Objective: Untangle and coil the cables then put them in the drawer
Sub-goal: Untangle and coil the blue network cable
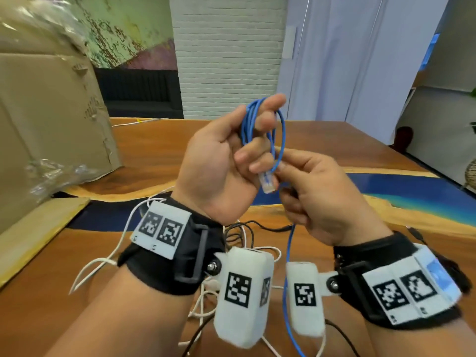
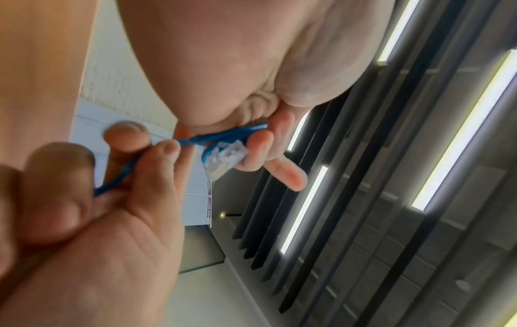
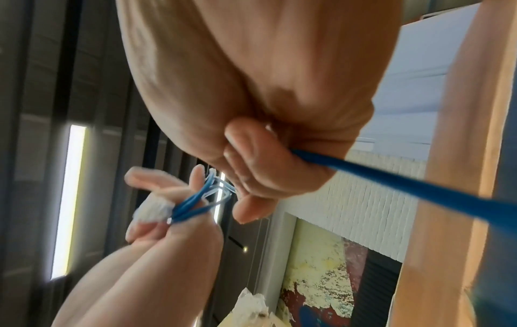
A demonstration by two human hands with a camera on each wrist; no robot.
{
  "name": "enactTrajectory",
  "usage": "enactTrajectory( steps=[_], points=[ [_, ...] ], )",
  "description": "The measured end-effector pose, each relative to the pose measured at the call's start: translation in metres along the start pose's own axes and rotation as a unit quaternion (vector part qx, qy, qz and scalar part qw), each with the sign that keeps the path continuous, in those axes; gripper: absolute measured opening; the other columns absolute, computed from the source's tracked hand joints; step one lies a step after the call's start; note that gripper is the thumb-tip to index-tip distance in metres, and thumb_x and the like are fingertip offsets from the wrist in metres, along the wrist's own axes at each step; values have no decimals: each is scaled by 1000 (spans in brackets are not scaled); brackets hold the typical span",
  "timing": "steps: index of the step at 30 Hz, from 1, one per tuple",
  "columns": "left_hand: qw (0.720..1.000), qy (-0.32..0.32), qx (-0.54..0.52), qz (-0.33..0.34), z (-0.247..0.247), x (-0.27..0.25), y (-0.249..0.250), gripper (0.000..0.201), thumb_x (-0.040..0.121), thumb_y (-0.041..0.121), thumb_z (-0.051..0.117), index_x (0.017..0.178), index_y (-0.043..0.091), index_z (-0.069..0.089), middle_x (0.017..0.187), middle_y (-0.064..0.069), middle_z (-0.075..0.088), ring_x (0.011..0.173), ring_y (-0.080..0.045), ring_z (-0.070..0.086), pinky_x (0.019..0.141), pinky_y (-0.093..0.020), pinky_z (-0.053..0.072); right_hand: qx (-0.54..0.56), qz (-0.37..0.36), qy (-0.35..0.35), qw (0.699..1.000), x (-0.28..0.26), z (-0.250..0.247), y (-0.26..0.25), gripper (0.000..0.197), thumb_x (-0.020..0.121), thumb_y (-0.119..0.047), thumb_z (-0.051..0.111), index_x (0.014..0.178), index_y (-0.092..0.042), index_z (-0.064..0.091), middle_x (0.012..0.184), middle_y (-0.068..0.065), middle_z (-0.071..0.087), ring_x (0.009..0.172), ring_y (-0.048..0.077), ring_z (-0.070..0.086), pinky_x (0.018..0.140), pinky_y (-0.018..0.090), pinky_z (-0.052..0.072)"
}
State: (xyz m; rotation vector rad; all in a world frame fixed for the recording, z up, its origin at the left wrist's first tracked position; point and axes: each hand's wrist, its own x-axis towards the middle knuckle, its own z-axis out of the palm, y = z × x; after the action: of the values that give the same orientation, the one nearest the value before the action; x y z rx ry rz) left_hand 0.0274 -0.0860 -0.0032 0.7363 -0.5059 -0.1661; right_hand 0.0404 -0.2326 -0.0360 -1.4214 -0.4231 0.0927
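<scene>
my left hand (image 1: 221, 161) grips the blue cable (image 1: 279, 130) loops; right hand (image 1: 316, 199) pinches the tail—i'd feed slack steadily, same-sized turns.

Right hand (image 3: 268, 168) grips the blue cable (image 3: 405, 188) — left hand (image 3: 167, 210) holds its coiled loops.

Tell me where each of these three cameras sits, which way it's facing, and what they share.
Head: worn on the head, looks forward and down at the table; shows both forearms, left hand, right hand.
Left wrist: on the left wrist, looks up along the palm at the ceiling lights; shows both hands' fingers.
Right wrist: on the right wrist, looks up along the palm; shows right fingers round the blue cable, left hand beyond.
Shared: all three show the cable and its clear plug.
</scene>
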Motion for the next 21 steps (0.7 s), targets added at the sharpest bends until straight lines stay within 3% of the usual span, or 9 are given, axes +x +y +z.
enactTrajectory(
  steps=[3,5,8,9,11,13,16,19,21],
  points=[
    [998,26,24,45,1,0,2,39,103,27,34,124,4,59,125,-2,70,52,-5,40,54,-17,33,-68,5,-34,997,-3,13,5,38,109,-17,45,89,-33,73,64,6,57,38,16,29,37,20,28],
    [993,59,47,90,2,1,2,43,107,25,32,136,3,54,140,-2,63,69,-6,59,61,-17,43,-103,8,-76,992,-6,18,4,33,110,-17,44,96,-32,70,62,10,56,34,18,34,38,26,39],
    [976,107,114,151,1,1,0,40,109,14,34,147,3,43,143,-6,61,107,-21,72,91,-27,57,-188,18,-121,974,-10,19,-2,23,109,-18,44,116,-18,66,56,9,47,35,17,36,40,29,42],
    [970,114,139,160,1,2,-1,40,109,11,35,147,4,42,141,-6,62,112,-24,70,97,-31,56,-220,17,-129,967,-12,17,-4,23,108,-21,45,110,-16,68,55,7,46,37,17,35,41,28,40],
    [955,112,211,178,0,2,0,38,109,7,36,147,6,40,137,-6,64,108,-23,72,94,-32,57,-269,-4,-132,954,-15,14,-10,28,107,-25,49,94,-17,72,51,-1,41,41,13,32,43,27,32],
    [913,98,345,195,-1,0,3,39,108,4,39,147,7,39,128,-4,68,92,-19,74,83,-30,59,-293,-44,-115,948,-18,12,-18,29,105,-24,53,85,-15,72,48,-10,36,44,9,30,45,26,27],
    [810,59,555,181,-2,-4,5,37,105,4,46,139,18,48,115,3,73,75,-13,70,73,-32,61,-255,-72,-93,960,-19,5,-27,27,102,-18,59,78,-17,72,45,-15,40,40,3,36,45,23,34],
    [720,35,674,163,-5,-5,6,28,99,17,50,124,11,61,105,10,75,83,-5,70,81,-40,60,-145,-60,-55,986,-21,2,-30,20,100,-11,61,83,-8,72,45,-3,48,32,11,37,41,33,47],
    [676,49,720,152,-11,-3,10,31,98,24,49,123,12,62,98,14,75,85,-8,71,83,-42,58,-39,-40,-31,998,-20,0,-31,12,97,-7,60,94,-1,70,56,-1,59,30,10,37,40,29,50]
  ],
)
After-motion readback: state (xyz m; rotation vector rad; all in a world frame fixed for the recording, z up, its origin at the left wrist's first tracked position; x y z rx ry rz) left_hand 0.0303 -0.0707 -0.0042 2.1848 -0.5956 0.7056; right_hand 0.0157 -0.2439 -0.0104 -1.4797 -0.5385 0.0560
